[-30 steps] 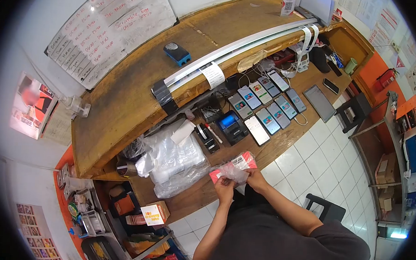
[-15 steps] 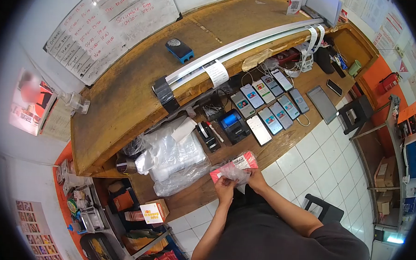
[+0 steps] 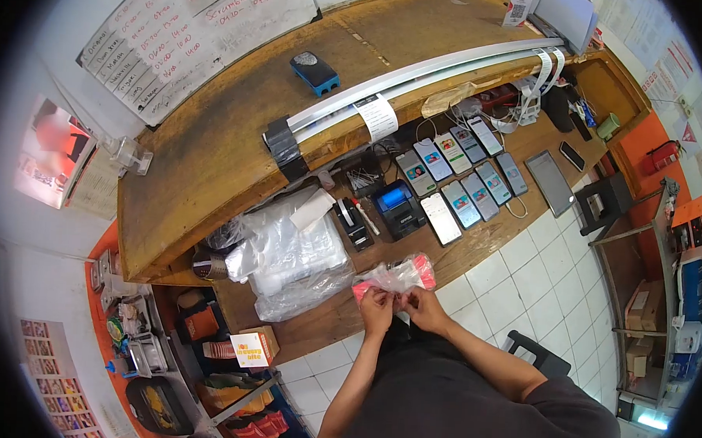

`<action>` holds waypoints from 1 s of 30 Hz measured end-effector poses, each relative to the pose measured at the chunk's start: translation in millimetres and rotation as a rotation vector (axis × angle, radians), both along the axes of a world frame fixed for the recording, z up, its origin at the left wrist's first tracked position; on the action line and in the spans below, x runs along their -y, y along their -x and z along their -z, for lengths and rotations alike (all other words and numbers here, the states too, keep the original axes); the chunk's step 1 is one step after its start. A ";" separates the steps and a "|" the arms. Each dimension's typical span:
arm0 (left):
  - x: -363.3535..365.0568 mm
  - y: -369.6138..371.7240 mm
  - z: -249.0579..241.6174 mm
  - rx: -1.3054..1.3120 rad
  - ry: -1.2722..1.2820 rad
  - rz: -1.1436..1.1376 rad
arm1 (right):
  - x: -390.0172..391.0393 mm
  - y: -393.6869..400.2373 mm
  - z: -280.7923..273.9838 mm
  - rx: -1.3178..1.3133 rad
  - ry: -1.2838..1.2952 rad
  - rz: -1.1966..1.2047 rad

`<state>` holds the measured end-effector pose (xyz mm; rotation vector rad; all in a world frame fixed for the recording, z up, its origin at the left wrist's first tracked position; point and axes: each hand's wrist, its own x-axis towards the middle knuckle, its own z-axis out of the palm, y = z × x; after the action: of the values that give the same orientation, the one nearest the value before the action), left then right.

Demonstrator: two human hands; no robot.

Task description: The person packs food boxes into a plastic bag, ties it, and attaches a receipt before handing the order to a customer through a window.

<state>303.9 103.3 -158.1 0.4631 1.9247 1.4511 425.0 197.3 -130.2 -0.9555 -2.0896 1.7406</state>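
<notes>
A red and white box (image 3: 421, 272) sits inside a clear plastic bag (image 3: 395, 277) at the near edge of the wooden counter. My left hand (image 3: 377, 312) is closed on the near side of the bag, fingers pinched together. Close beside it, my right hand (image 3: 427, 312) also pinches the gathered plastic. The two sets of fingertips almost meet in front of the box. Much of the box's top lies under crumpled plastic. Left of the box is a stack of clear plastic bags (image 3: 298, 256) on the counter.
Several phones (image 3: 463, 204) lie in rows on the counter (image 3: 331, 320), beside a small receipt printer (image 3: 398, 209) and a black stapler-like tool (image 3: 353, 224). A tablet (image 3: 549, 182) is farther right. An orange and white carton (image 3: 254, 348) stands lower left. A black stool (image 3: 539, 354) is on the tiled floor.
My right hand has moved from the box's right end inward, toward my left hand. The plastic is now gathered between both hands. The view has shifted slightly.
</notes>
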 end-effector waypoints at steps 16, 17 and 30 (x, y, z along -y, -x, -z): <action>30.4 12.7 1.4 -0.039 0.244 0.106 | -203.1 173.0 -151.9 -0.467 -0.599 0.275; 28.8 10.6 9.2 -0.048 0.203 0.161 | -205.4 184.2 -155.8 -0.535 -0.383 0.291; -18.9 146.2 -88.4 0.125 -0.067 0.159 | -31.5 124.9 -24.8 -0.026 0.574 -0.139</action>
<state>157.7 122.2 -69.7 0.5311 1.7058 1.4108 300.2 228.8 -105.4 -0.9243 -1.6951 2.4807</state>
